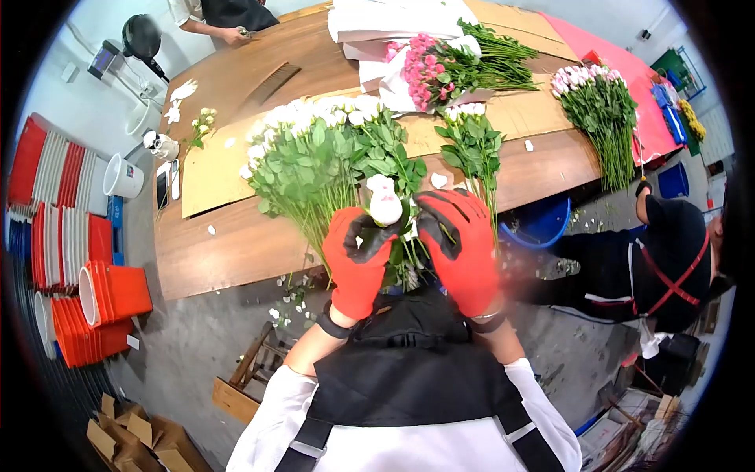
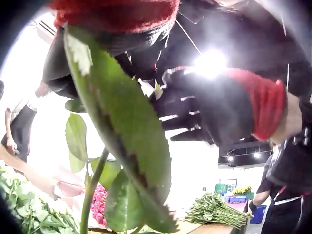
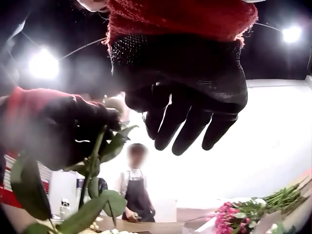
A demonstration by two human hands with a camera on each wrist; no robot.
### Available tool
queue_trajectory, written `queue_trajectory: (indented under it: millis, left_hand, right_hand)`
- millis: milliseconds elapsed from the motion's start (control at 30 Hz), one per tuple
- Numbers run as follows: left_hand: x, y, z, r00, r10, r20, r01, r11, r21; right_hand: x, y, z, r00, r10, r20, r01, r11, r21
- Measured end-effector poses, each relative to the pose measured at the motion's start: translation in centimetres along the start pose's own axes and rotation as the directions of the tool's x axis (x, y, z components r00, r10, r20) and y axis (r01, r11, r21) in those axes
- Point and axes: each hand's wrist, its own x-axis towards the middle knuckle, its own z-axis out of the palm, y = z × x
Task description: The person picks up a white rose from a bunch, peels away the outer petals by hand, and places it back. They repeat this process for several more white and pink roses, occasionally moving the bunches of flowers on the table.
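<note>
A pale pink-white rose stands upright in front of the person's chest. The gloved left hand grips its stem just below the bloom. Green leaves hang from the stem close to the left wrist camera. Right beside the bloom is the gloved right hand, its fingers loosely extended and its thumb largely hidden in the right wrist view. Both gloves are red with black palms and fingers. Behind the hands, a large pile of white roses lies on the wooden table.
A smaller white rose bunch, pink roses with white paper and a pale pink bunch lie on the table. A blue bucket stands below its edge. One person works at right, another across the table.
</note>
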Motion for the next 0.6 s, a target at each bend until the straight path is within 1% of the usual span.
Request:
queue_trajectory:
  millis: [33,67,100,133,167,200,233,267,333,367,433,467,500,533,567,600]
  left_hand:
    - [-0.8,-1.0,-0.3,0.999,0.038,0.015,-0.039,0.999,0.034]
    - [-0.9,-0.5,-0.3,0.997,0.065,0.033,-0.066,0.996,0.053]
    - [-0.7,0.0,-0.2,0.995,0.090,0.050,-0.094,0.993,0.073]
    - [-0.8,0.6,-0.2,0.991,0.120,0.066,-0.125,0.988,0.092]
    - [-0.9,0.7,0.1,0.990,0.133,0.050,-0.137,0.988,0.078]
    - [-1.0,0.7,0.1,0.989,0.138,0.057,-0.142,0.987,0.077]
    - [-1.0,0.6,0.1,0.988,0.141,0.060,-0.145,0.986,0.078]
    - [-1.9,-0.7,-0.2,0.986,0.158,0.059,-0.162,0.984,0.076]
    - [-1.8,-0.4,-0.1,0.994,0.105,0.043,-0.107,0.992,0.070]
    - [-1.8,0.4,0.1,0.996,0.077,0.036,-0.080,0.995,0.068]
    - [-2.0,0.6,0.3,0.999,-0.017,0.042,0.019,0.999,-0.040]
    - [-2.1,0.7,0.3,0.997,-0.063,0.049,0.067,0.993,-0.094]
    - [-3.4,-1.0,0.0,0.990,-0.119,0.070,0.129,0.977,-0.170]
    - [-3.5,-0.3,0.1,0.976,-0.192,0.101,0.211,0.949,-0.236]
    - [-3.2,0.4,0.1,0.955,-0.264,0.137,0.294,0.909,-0.297]
    - [-3.0,1.2,0.2,0.949,-0.272,0.161,0.312,0.887,-0.340]
  right_hand:
    - [-0.9,-0.7,0.5,1.000,-0.004,-0.021,0.005,0.998,0.058]
    - [-1.0,-1.6,0.3,1.000,0.005,-0.029,-0.002,0.993,0.118]
    - [-0.6,-2.3,0.4,0.996,0.074,-0.041,-0.061,0.967,0.248]
    - [-0.8,-2.4,0.4,0.991,0.124,-0.048,-0.103,0.944,0.315]
    - [-1.0,-2.2,1.0,0.984,0.171,-0.053,-0.138,0.915,0.380]
    - [-1.1,-2.1,1.5,0.975,0.215,-0.053,-0.170,0.879,0.445]
    - [-1.1,-2.3,1.9,0.965,0.255,-0.061,-0.181,0.816,0.549]
    - [-2.5,-2.1,3.3,0.951,0.303,-0.052,-0.202,0.743,0.638]
    - [-2.6,-2.3,3.8,0.909,0.417,0.009,-0.262,0.554,0.791]
    - [-2.4,-2.7,3.0,0.874,0.479,0.077,-0.310,0.429,0.848]
    - [-2.3,-3.1,2.4,0.794,0.566,0.222,-0.372,0.163,0.914]
    - [-2.5,-2.9,2.6,0.793,0.565,0.229,-0.342,0.101,0.934]
    - [-4.4,-1.6,4.7,0.804,0.552,0.223,-0.296,0.046,0.954]
    - [-4.6,-0.9,5.3,0.803,0.551,0.229,-0.263,-0.018,0.965]
    - [-4.4,0.4,5.7,0.813,0.516,0.270,-0.289,-0.044,0.956]
    - [-4.1,1.2,5.5,0.796,0.540,0.274,-0.288,-0.061,0.956]
